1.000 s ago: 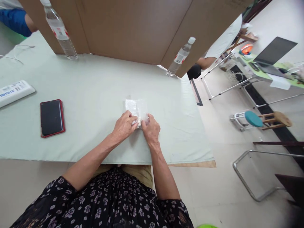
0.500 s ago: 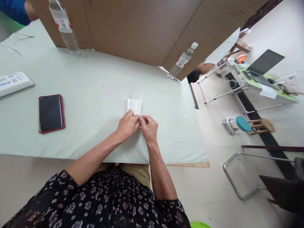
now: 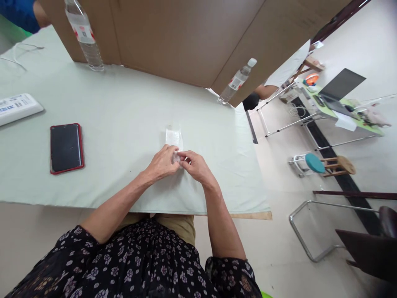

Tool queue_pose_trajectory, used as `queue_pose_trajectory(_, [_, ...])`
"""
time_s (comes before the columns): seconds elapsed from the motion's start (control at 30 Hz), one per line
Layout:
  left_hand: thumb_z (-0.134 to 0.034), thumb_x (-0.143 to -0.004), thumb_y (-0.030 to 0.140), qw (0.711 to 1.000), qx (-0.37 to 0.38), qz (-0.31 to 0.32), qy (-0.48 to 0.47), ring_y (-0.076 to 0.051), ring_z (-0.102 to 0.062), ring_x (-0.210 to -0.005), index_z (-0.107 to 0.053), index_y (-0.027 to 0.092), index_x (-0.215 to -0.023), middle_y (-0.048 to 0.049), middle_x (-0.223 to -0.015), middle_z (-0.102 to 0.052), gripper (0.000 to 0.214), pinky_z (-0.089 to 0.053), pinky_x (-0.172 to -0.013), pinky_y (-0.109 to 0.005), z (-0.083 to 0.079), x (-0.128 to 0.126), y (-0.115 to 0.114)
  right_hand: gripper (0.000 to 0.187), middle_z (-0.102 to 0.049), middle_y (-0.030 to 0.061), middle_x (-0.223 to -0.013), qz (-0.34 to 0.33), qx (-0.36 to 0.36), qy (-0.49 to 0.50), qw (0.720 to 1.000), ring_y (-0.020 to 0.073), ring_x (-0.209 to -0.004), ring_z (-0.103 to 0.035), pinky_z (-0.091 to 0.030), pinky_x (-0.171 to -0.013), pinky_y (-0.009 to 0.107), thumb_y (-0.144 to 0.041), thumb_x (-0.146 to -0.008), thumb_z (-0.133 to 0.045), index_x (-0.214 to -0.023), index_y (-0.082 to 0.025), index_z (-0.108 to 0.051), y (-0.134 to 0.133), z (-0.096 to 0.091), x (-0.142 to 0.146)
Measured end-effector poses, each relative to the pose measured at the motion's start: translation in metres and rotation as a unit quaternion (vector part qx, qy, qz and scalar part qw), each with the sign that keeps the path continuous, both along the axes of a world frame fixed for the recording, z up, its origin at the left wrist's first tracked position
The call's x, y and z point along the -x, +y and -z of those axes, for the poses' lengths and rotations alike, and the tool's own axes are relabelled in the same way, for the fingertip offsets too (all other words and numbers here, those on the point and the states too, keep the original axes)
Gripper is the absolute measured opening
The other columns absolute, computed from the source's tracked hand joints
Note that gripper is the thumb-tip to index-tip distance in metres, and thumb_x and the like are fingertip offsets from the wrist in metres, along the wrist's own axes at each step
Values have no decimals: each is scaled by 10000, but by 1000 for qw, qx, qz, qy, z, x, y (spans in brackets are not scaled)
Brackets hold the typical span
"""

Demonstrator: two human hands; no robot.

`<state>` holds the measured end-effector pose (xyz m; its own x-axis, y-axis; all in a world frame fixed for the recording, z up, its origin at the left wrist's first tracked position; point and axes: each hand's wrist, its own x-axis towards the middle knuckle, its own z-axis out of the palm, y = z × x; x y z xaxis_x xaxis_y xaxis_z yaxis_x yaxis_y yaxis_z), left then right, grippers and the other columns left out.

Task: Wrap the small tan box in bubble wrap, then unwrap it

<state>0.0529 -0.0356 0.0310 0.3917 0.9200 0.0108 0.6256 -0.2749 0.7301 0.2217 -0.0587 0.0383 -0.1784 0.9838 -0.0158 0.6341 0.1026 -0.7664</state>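
A small clear plastic packet with something whitish inside lies above the cloth-covered table, its far end sticking out beyond my fingers. My left hand is closed on the near part of it, thumb and fingers curled around the edge. From the other side, my right hand pinches the packet near its end with thumb and fingertips. The fingers of both hands almost meet and partly hide the near end. I cannot make out what the packet contains.
A red-cased phone and a white device lie to the left. Water bottles stand against a cardboard panel at the back. Right of the table are stools and a desk with a laptop; a person is partly visible behind the panel.
My right hand has turned, its wrist swinging outward to the right. The hands have opened slightly around the packet's near end, showing more of the clear plastic between them.
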Motion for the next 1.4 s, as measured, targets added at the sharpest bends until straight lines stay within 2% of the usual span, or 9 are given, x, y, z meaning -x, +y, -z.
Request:
queue_pose_trajectory(0.2, [-666,-827,271,995,-9,-83,-54,-153,-581,-751,-571,208,-834,-16,-923,-588,113,-502,-755,-314,7,-5,0,390,-726,80,-1085,-15,-28,-126,992,204,-929,-641,-492,-858,345,-114,-826,-503,-1153,-212,-694,-3,-8,7])
queue_pose_trajectory(0.37, [-642,-826,196,996,-17,-65,-56,-156,-559,-752,-537,206,-761,-6,-832,-554,125,-475,-723,-297,12,-10,-1,358,-732,43,-966,-8,6,28,1000,139,-749,-612,-499,-715,274,-230,-822,-572,-1155,-181,-694,4,1,-17])
queue_pose_trajectory(0.47, [-617,-797,144,997,-26,-56,-47,-168,-567,-785,-525,208,-761,-8,-827,-547,117,-474,-735,-301,12,-10,-1,294,-701,24,-843,97,11,84,992,120,-649,-560,-477,-637,261,-316,-825,-591,-1036,-156,-719,12,15,-26])
queue_pose_trajectory(0.53, [-608,-798,149,997,-27,-55,-46,-167,-568,-781,-536,206,-785,-12,-850,-550,93,-480,-739,-304,13,-9,-1,266,-685,22,-829,109,-2,89,990,121,-645,-553,-478,-642,267,-333,-829,-600,-981,-161,-735,18,22,-26])
queue_pose_trajectory(0.73, [-602,-806,166,998,-40,-44,-27,-188,-586,-824,-592,210,-1163,-37,-968,-574,360,-513,-780,-327,14,-9,-3,297,-663,37,-930,-27,-34,11,999,155,-883,-624,-490,-824,301,-181,-869,-516,-968,-242,-790,36,16,-16])
queue_pose_trajectory(0.83, [-601,-819,190,999,-33,-37,-1,-198,-597,-837,-624,204,-1161,-48,-965,-573,343,-523,-787,-332,13,-9,-2,278,-662,30,-916,-68,-5,11,998,150,-870,-624,-489,-830,301,-194,-859,-527,-940,-233,-790,43,11,-20])
queue_pose_trajectory(1.1, [-612,-825,210,999,-28,-33,14,-176,-605,-789,-676,195,-1029,-55,-984,-582,214,-541,-806,-328,13,-8,-2,472,-712,64,-949,132,88,105,982,129,-656,-606,-504,-646,285,-385,-757,-679,-1150,-125,-673,69,28,-27])
queue_pose_trajectory(1.27, [-615,-830,221,999,-25,-34,12,-170,-599,-765,-684,180,-1076,-61,-992,-584,259,-547,-815,-334,13,-8,-3,429,-688,5,-747,75,137,126,980,142,-675,-596,-473,-627,251,-370,-606,-787,-953,-130,-710,98,31,-9])
queue_pose_trajectory(1.4, [-614,-826,225,999,-22,-33,0,-163,-600,-749,-687,190,-1081,-49,-978,-581,268,-549,-798,-325,14,-5,-1,309,-686,-17,-709,24,139,219,965,138,-661,-593,-468,-636,253,-411,-618,-771,-781,-155,-716,98,26,-6])
